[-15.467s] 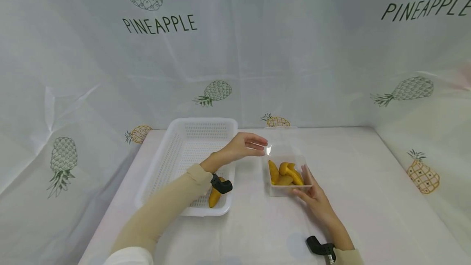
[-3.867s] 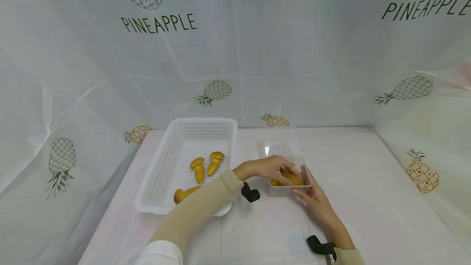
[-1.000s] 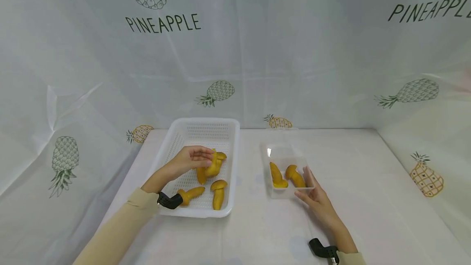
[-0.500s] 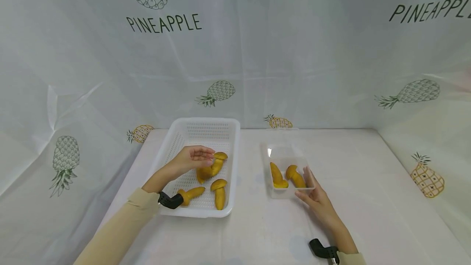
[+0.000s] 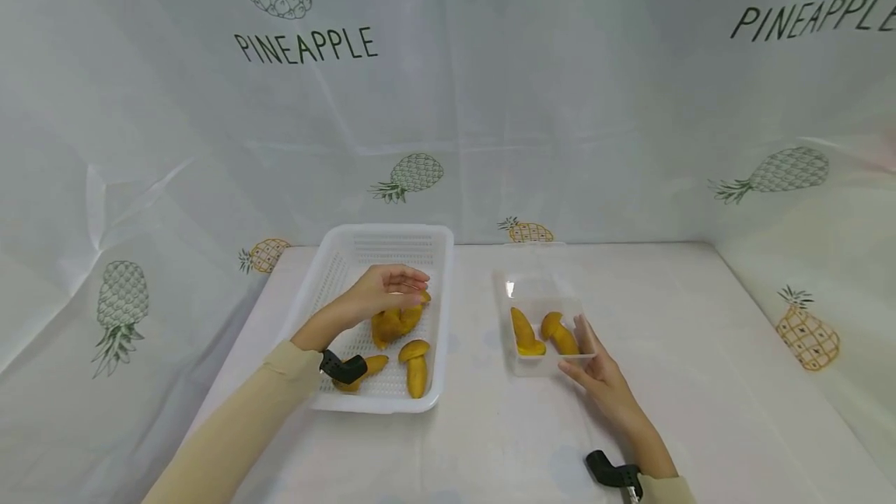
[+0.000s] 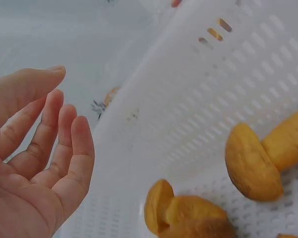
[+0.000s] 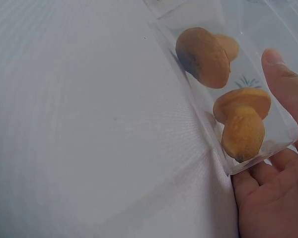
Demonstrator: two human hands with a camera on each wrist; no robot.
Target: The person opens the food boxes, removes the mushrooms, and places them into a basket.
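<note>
In the head view my left hand [image 5: 388,292] hovers over the white perforated basket [image 5: 448,317], above a group of yellow-brown mushrooms [image 5: 395,325]. The left wrist view shows that hand [image 6: 44,163] empty, its fingers loosely bent and thumb apart from them. Two further mushrooms lie nearer the basket's front, one with its cap [image 5: 415,350] facing away, the other partly behind the wrist camera. My right hand [image 5: 602,376] holds the near right corner of a clear plastic box [image 5: 535,366] between thumb and fingers. Inside the box lie two mushrooms [image 7: 243,131].
The box's clear lid [image 5: 535,278] stands open at the back. A white cloth [image 5: 483,426] covers the table, and a pineapple-print sheet [image 5: 560,138] hangs behind it. Black wrist cameras [image 5: 343,368] sit on both forearms.
Several mushrooms have gone from the box to the basket. In the last second my left hand let go of a mushroom there and shifted slightly right and away. The right hand stays put.
</note>
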